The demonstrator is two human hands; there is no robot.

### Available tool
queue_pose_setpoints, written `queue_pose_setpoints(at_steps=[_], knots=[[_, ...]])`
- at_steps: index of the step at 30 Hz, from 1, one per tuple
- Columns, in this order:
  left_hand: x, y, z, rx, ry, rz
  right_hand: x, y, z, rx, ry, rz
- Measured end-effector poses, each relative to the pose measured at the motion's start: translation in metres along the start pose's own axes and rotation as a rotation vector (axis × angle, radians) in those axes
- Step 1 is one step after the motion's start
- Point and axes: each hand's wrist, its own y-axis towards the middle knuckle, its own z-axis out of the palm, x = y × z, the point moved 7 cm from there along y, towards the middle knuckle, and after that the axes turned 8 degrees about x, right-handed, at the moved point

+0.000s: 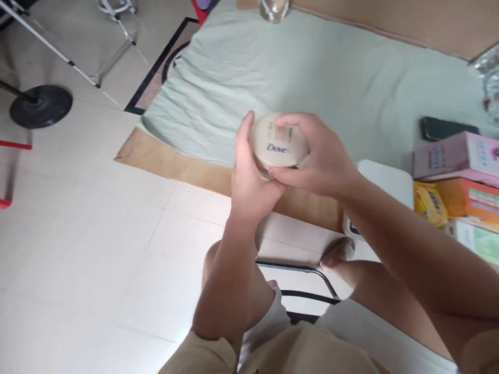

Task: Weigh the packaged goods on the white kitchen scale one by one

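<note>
A round, cream-coloured Dove jar (277, 139) is held up above the near edge of the cloth-covered table, its labelled lid facing me. Around its left side and underside curl the fingers of my left hand (251, 182). My right hand (322, 156) grips the jar's right side, with one finger lying over the top and the thumb at the front edge. Both hands are closed on the jar. Its underside is hidden by my left palm.
A pale green cloth (331, 78) covers the table over brown cardboard (175, 161). On the right are a white device (384, 179), a dark phone (448, 129), a pink box (452, 156), an orange box (463, 197) and a yellow packet (429, 203). A glass container (274, 9) stands at the back.
</note>
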Motion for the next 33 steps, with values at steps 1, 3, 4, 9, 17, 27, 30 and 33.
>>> queue_pose_setpoints(at_steps=[1, 3, 4, 9, 17, 27, 30, 33], knots=[[0.004, -0.002, -0.019, -0.099, -0.004, -0.004, 0.006, 0.023, 0.019, 0.038, 0.036, 0.008], [0.015, -0.008, -0.055, -0.317, -0.007, -0.007, 0.019, 0.063, 0.057, 0.102, 0.099, 0.023], [0.021, -0.010, -0.070, -0.400, -0.016, -0.026, 0.025, 0.080, 0.075, 0.126, 0.127, 0.020], [0.058, -0.025, -0.126, -0.749, -0.290, -0.308, 0.045, 0.140, 0.143, 0.128, 0.167, 0.015], [0.053, -0.034, -0.150, -0.931, -0.711, -0.279, 0.073, 0.182, 0.196, 0.235, 0.067, -0.062], [0.093, -0.036, -0.155, -0.670, -0.473, -0.103, 0.098, 0.165, 0.176, 0.310, 0.028, -0.133], [0.073, -0.022, -0.137, -0.569, -0.434, -0.042, 0.082, 0.092, 0.098, 0.060, 0.140, -0.131], [0.037, -0.001, -0.093, -0.426, -0.472, -0.084, 0.047, -0.015, 0.026, -0.092, 0.223, -0.116]])
